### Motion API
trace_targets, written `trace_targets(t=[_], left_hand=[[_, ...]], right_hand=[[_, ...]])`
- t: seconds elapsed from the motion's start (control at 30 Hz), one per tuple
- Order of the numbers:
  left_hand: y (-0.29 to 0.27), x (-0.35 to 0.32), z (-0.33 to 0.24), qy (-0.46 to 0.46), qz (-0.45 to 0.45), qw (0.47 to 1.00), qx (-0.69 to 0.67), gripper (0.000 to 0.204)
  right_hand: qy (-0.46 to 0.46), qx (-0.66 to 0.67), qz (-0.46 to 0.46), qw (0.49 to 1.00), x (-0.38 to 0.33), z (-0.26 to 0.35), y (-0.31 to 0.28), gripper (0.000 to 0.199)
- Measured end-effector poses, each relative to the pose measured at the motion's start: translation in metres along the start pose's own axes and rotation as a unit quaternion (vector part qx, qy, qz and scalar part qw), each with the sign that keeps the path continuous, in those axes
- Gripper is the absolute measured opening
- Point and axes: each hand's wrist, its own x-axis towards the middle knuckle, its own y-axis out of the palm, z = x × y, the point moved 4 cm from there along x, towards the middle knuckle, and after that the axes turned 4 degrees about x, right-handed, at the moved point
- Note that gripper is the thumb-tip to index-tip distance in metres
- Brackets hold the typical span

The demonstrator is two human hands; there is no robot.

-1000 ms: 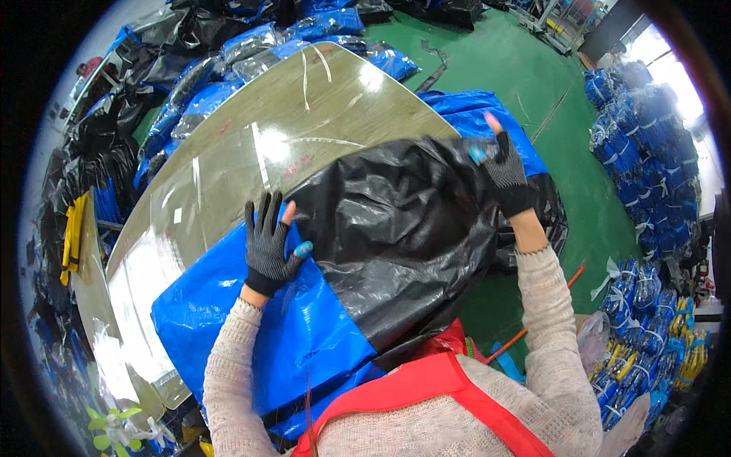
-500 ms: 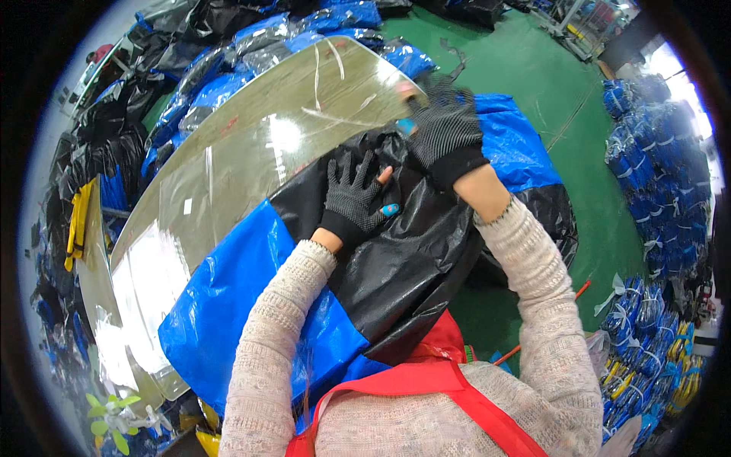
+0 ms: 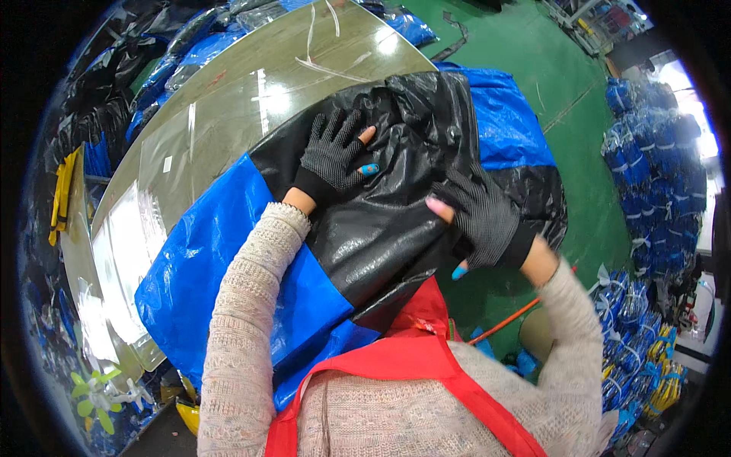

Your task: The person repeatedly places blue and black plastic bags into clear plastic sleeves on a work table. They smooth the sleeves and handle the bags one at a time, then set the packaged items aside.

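Observation:
A large glossy black-and-blue plastic sheet [image 3: 381, 228] is draped over the near corner of a table and hangs past its right edge. Wrinkles gather in its black middle. My left hand [image 3: 333, 158], in a dark dotted glove with some fingertips bare and blue wrapping on the thumb, lies flat on the black part with fingers spread. My right hand [image 3: 487, 219], gloved alike, is over the right side of the black part near its hanging edge. Its fingers are stretched out and apart, and I see nothing held in them.
The table [image 3: 221, 137] has a shiny, see-through cover with white strips on it. Blue and black packages [image 3: 205, 49] are heaped beyond it. Bundled blue goods [image 3: 659, 175] are stacked at right on the green floor [image 3: 510, 38]. A yellow item [image 3: 64, 194] hangs at left.
My right hand has come back from the far edge of the sheet toward me and to the right. The sheet's far black edge now lies spread farther out. My left hand stays flat on it.

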Motion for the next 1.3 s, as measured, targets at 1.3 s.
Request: trace_targets(t=[1.3], left_hand=[[-0.165, -0.083, -0.079, -0.023, 0.16, 0.921, -0.355, 0.029]], right_hand=[[0.042, 0.008, -0.11, 0.993, -0.035, 0.04, 0.022, 0.033]])
